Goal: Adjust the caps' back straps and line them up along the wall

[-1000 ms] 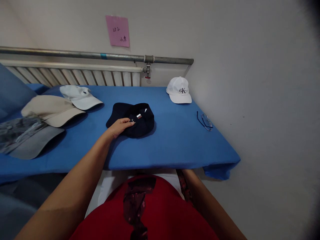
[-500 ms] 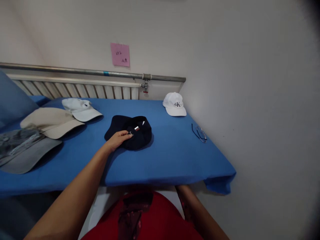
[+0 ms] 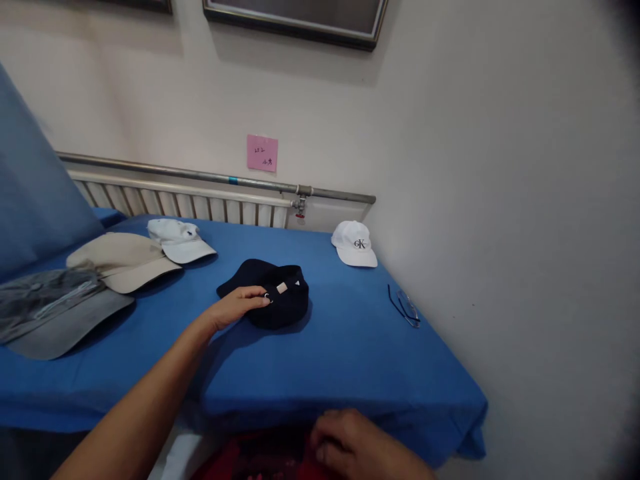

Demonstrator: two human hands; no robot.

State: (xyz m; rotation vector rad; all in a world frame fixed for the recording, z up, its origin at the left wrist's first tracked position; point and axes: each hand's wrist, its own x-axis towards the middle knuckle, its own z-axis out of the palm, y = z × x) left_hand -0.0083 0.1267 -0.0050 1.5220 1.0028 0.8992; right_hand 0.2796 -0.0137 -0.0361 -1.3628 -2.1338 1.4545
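Note:
A black baseball cap (image 3: 287,310) lies on the blue cloth of the table, its brim pointing left. My left hand (image 3: 240,307) is closed on the cap's near edge, thumb and fingers pinching beside a small white logo. A pale label shows on the cap. My right hand (image 3: 347,437) is low at the table's front edge, in front of my red clothing. Its fingers are curled, and whether anything is inside them I cannot make out.
To the left lie a grey cap (image 3: 65,320), a beige cap (image 3: 123,257) and a white cap (image 3: 183,243). Another white cap (image 3: 355,245) with black letters sits at the back right, near eyeglasses (image 3: 405,308). A radiator (image 3: 185,200) and wall stand behind.
My right hand has risen from below the table edge into view. My left hand keeps its grip on the black cap, whose label has turned. The view has tilted upward.

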